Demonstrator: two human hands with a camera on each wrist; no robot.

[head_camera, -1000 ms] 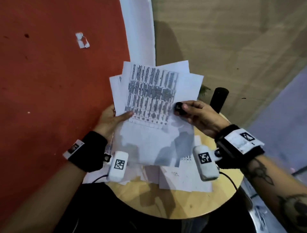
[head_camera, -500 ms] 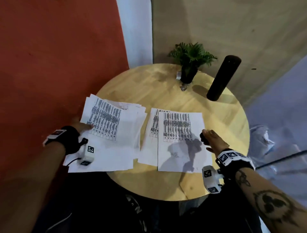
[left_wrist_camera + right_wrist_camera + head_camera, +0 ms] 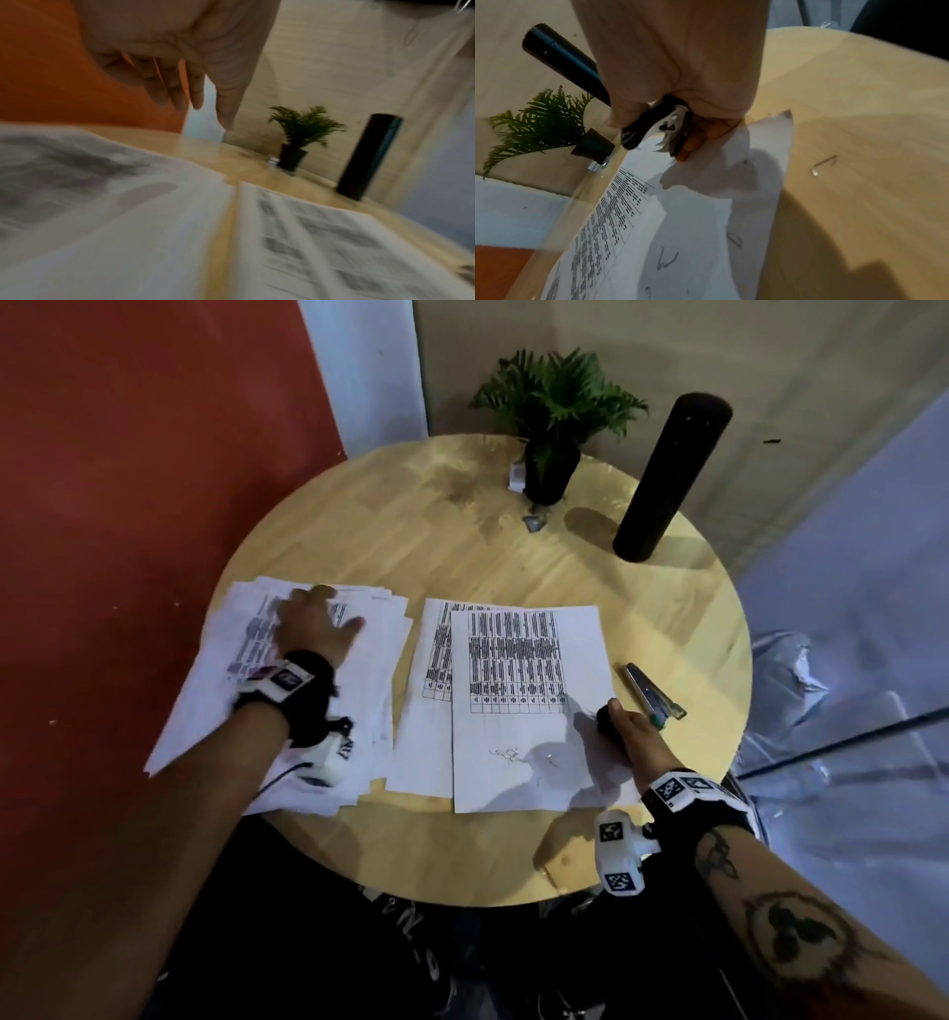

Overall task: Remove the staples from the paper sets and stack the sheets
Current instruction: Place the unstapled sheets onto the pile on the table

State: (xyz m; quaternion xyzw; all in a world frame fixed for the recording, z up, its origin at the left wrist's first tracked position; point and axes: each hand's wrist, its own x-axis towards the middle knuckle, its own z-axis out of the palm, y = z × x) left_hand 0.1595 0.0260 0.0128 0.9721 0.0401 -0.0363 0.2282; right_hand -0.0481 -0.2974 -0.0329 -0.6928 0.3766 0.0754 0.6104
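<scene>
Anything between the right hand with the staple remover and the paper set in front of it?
Nothing visible. The right hand grips the black-handled metal staple remover right at the edge of the white printed paper set. The silver stapler lies on the round wooden table, off to the side.

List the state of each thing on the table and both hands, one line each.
left hand: fingers straight, over the left paper pile
right hand: grips the staple remover
left paper pile: loose, fanned unevenly
right sheets: flat, two overlapping
stapler: lying flat, untouched
black cylinder: upright
potted plant: upright
loose staple: bent, on bare table
</scene>
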